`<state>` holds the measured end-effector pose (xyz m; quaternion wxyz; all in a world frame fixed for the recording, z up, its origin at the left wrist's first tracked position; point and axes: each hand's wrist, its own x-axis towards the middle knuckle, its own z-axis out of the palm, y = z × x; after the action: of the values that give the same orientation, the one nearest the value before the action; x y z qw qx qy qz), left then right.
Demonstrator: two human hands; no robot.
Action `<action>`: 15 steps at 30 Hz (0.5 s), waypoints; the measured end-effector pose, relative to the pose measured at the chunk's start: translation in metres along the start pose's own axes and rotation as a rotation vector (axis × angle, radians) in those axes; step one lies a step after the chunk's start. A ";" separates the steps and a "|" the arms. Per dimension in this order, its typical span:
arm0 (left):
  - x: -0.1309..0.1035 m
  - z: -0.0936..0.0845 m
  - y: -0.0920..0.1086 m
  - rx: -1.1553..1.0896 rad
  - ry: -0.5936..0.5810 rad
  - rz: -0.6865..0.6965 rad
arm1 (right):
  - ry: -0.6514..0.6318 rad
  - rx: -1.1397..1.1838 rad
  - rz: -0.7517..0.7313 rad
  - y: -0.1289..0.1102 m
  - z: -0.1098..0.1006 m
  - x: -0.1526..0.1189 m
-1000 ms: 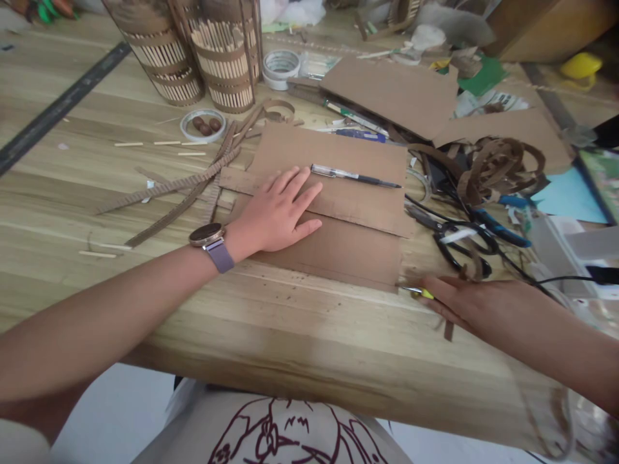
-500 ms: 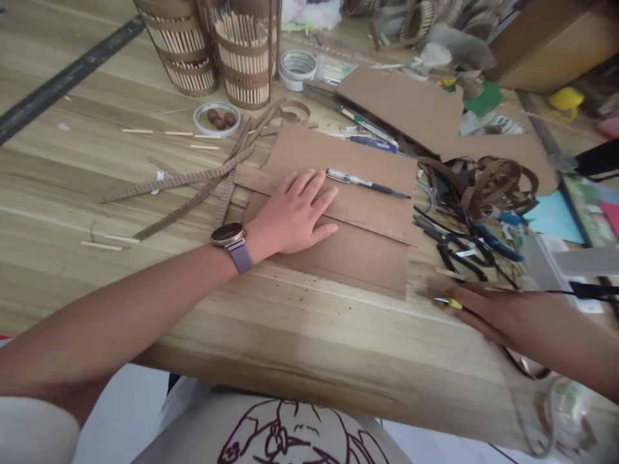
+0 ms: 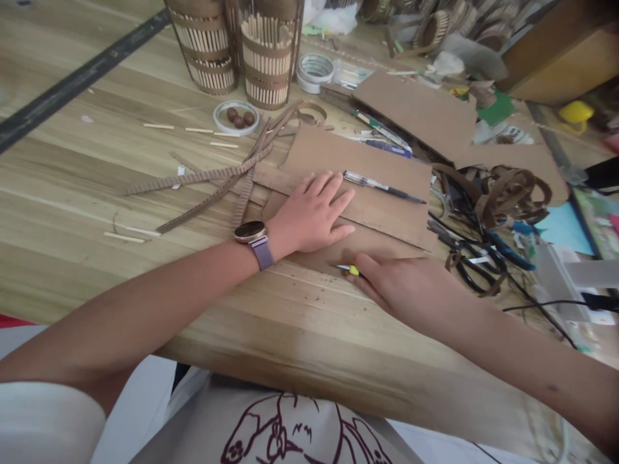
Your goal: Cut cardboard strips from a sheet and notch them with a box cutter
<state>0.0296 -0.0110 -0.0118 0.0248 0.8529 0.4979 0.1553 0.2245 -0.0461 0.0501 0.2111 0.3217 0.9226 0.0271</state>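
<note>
My left hand (image 3: 314,216), with a watch on its wrist, lies flat with fingers spread on a long cardboard strip (image 3: 391,225). Under that strip is a larger brown cardboard sheet (image 3: 319,145). A capped-looking pen (image 3: 384,187) rests just beyond my fingertips. Closed around a craft knife (image 3: 354,270) with a yellow part near its blade, my right hand (image 3: 406,283) is over the sheet's near edge. The blade points left, close below my left thumb; whether it touches the cardboard I cannot tell.
Corrugated strips (image 3: 203,175) and thin sticks (image 3: 198,130) lie to the left. At the back stand stick-walled baskets (image 3: 267,64), tape rolls (image 3: 315,69) and a ring holding brown balls (image 3: 236,118). Scissors (image 3: 476,258), coiled strips (image 3: 512,193) and cables (image 3: 541,309) crowd the right.
My right hand has moved left with the craft knife, from beside the scissors to the sheet's near edge. My left hand stays flat on the strip. The whole view has shifted slightly.
</note>
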 end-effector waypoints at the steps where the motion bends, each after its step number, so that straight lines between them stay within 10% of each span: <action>1: 0.000 0.000 0.000 0.000 0.003 0.001 | -0.023 -0.008 0.003 -0.001 -0.002 0.003; 15: 0.001 0.003 -0.001 -0.007 0.004 0.004 | -0.157 -0.028 0.027 -0.004 -0.012 0.008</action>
<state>0.0301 -0.0089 -0.0146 0.0264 0.8535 0.4956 0.1587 0.2117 -0.0433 0.0573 0.2871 0.3322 0.8983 0.0174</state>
